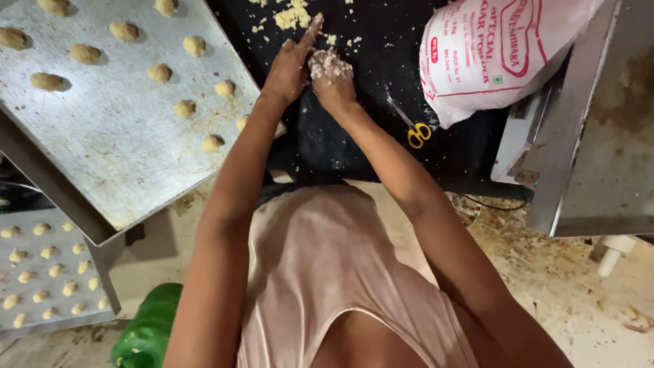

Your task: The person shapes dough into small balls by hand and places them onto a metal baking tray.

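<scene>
While both hands meet just right of the baking tray [129, 136], the right hand [332, 76] closes on crumbly dough [327, 63]. The left hand [291, 63], fingers extended, holds nothing. Firm, even pressing would likely bind the dough.

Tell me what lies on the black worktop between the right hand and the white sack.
In the head view, yellow-handled scissors lie on the black worktop between the right hand, which is coated in crumbly dough, and the white sack; otherwise only scattered crumbs.
</scene>
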